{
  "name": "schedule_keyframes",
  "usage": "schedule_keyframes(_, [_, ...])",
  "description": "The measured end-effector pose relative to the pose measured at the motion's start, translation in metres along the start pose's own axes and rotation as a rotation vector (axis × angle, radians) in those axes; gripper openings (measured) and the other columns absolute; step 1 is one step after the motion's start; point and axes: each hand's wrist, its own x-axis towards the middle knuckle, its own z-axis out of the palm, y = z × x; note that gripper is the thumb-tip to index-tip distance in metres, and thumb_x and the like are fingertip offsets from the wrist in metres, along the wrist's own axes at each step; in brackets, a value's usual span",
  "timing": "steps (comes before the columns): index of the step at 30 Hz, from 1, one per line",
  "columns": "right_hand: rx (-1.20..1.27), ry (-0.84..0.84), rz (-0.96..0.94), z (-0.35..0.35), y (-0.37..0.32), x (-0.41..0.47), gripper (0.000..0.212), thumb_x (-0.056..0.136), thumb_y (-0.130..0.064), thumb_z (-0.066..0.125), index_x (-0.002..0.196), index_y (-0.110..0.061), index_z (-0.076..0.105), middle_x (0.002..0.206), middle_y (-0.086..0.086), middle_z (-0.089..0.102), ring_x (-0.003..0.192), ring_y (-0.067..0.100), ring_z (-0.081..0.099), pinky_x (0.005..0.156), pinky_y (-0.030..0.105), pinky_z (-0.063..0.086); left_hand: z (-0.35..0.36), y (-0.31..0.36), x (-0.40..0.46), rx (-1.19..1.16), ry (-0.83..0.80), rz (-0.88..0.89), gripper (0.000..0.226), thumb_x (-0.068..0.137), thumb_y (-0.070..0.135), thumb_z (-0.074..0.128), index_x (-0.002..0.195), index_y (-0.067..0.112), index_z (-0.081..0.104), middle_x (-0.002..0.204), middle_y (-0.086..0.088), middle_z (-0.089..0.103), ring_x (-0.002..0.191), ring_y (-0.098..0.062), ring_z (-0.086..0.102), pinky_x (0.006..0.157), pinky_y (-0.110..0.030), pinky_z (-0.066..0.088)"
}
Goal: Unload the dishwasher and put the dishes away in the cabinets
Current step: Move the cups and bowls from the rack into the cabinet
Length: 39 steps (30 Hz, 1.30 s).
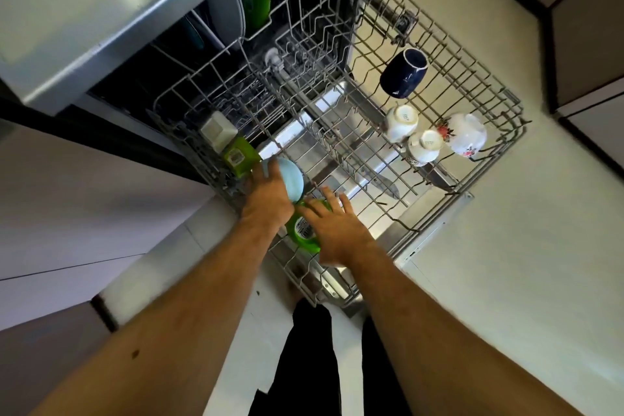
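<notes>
Left hand (270, 194) curled round pale blue bowl (291, 179), frame centre; right hand (332, 226) fingers spread on green bowl (302, 231) — lift straight up, clear rack (422, 159) tines.

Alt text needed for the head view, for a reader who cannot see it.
Two bare hands reach into a pulled-out dishwasher rack: the left hand holds a pale blue bowl, and the right hand lies with spread fingers on a green bowl. A dark blue cup and three white cups sit farther right.
</notes>
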Motion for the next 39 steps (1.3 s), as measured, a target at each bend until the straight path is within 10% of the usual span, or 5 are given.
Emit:
schedule_keyframes(13, [-0.082,0.107,0.069,0.023,-0.003,0.017,0.107,0.080,-0.044,0.075,0.157,-0.028,0.003,0.163,0.006,0.016,0.150,0.040,-0.001,0.110,0.067,-0.010,0.011,-0.003,0.018,0.000,0.040,-0.078,0.116,0.067,0.027,0.089,0.148,0.026,0.005,0.148,-0.021,0.022,0.132,-0.040,0.032,0.096,-0.056,0.048])
schedule_keyframes(25, [0.148,0.119,0.149,-0.017,-0.010,-0.028,0.121,0.062,-0.041,0.087,0.155,-0.018,0.013,0.147,0.014,0.028,0.133,0.031,0.033,0.113,0.044,0.036,-0.044,0.020,-0.027,-0.258,0.201,0.002,0.108,0.056,0.020,0.092,0.141,0.028,0.026,0.138,-0.019,0.028,0.124,-0.040,0.043,0.090,-0.051,0.054])
schedule_keyframes(39, [0.556,0.514,0.524,-0.125,-0.015,-0.109,0.105,0.057,-0.046,0.084,0.142,-0.029,0.024,0.136,0.002,0.046,0.122,0.031,0.044,0.096,0.045,0.050,-0.124,0.030,-0.122,-0.367,0.363,0.167,0.106,0.051,0.042,0.085,0.141,0.036,0.030,0.141,-0.002,0.037,0.126,-0.031,0.034,0.092,-0.034,0.031])
